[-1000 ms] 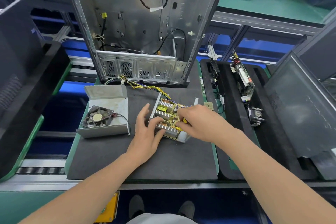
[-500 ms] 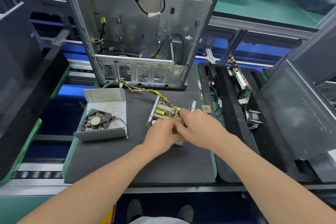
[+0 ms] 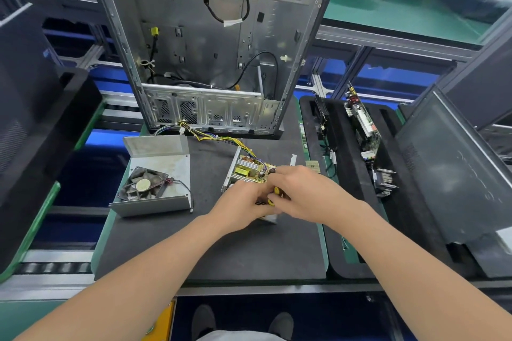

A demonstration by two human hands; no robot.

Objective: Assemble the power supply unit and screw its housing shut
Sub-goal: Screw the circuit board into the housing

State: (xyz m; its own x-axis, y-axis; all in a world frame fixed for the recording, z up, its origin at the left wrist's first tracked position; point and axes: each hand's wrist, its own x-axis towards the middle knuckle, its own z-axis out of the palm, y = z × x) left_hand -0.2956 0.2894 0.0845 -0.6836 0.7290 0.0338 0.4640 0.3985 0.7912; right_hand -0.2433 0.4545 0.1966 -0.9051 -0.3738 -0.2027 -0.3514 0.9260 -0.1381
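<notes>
Left hand (image 3: 243,206), right hand (image 3: 303,196): fingers curled, gripping near end of open metal-tray power supply board (image 3: 248,170); matte black surface (image 3: 221,252).

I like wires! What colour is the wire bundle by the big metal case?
Mostly yellow, some blue: wire bundle, head view.

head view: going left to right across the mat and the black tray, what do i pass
housing half with the fan → left hand → right hand → small chip → circuit board standing in the black tray → dark side panel
</notes>
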